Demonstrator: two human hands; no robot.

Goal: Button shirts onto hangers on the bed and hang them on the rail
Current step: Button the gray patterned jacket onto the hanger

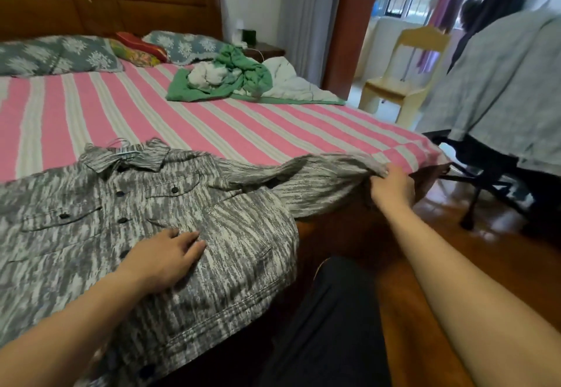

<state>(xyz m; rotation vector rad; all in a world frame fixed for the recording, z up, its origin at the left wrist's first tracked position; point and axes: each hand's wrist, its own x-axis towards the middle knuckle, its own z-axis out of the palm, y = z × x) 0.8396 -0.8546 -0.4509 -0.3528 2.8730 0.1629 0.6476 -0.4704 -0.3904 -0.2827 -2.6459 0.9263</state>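
My left hand (165, 257) lies flat on the limp grey-and-white streaked button shirt (212, 219) at the striped bed's (212, 125) near edge, right hand (391, 184) at three o'clock pinching its floppy sleeve cuff; I'd lift by the collar, where a pale wire hanger (123, 150) seems tucked

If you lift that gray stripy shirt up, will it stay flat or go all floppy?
Probably floppy: the shirt already wrinkles and droops over the bed edge. The hanger at its collar may hold the shoulders up.

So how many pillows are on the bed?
3: a grey patterned pillow at far left, a small red one in the middle, another grey patterned one to its right.
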